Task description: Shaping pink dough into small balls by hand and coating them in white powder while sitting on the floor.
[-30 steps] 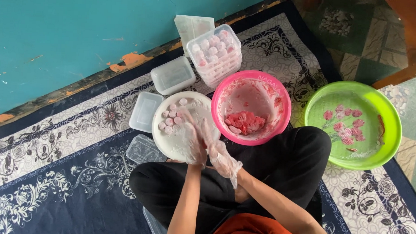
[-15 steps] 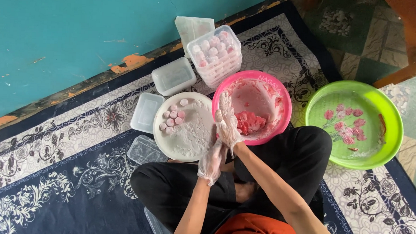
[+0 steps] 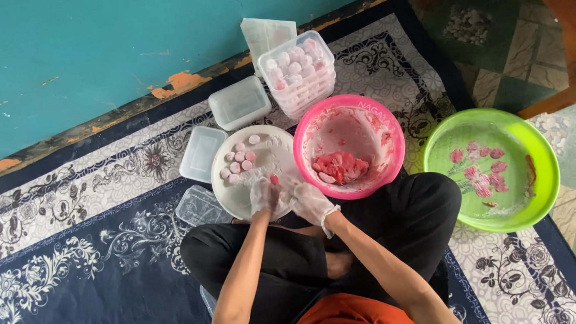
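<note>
Stacked clear lidded boxes (image 3: 300,72) of pink-white balls by wall, empty clear tubs (image 3: 239,102) beside, plastic bags (image 3: 266,33) behind

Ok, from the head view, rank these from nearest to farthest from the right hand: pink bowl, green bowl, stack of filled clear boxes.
1. Pink bowl: just above the right hand, its rim almost touching the glove.
2. Stack of filled clear boxes: farther up, by the teal wall.
3. Green bowl: far off to the right, past the knee.

Green basin (image 3: 541,153), stacked clear boxes (image 3: 300,72).
</note>
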